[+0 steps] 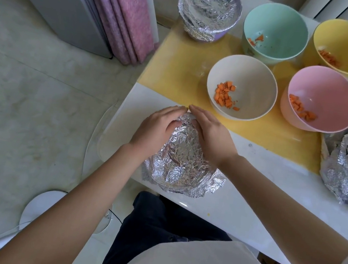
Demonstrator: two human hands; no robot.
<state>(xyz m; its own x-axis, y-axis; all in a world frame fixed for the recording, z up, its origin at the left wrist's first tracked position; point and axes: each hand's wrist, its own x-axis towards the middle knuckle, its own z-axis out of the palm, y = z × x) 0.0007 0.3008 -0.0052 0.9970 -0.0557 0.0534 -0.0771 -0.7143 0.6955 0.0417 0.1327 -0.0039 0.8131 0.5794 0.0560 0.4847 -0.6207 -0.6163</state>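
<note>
A bowl covered with crumpled aluminium foil (182, 163) stands near the front left corner of the white table (276, 172). My left hand (157, 127) presses the foil down over the bowl's far left rim, fingers straight, thumb on the foil. My right hand (212, 133) presses the far right rim the same way. The fingertips of both hands nearly meet at the far edge. The bowl under the foil is hidden.
On a yellow mat (179, 68) stand a white bowl (242, 88), a pink bowl (321, 99), a teal bowl (275, 31) and a yellow bowl (344, 45), each with diced carrot. A foil-covered bowl (208, 8) stands at the back; loose foil pieces (347, 165) lie at the right.
</note>
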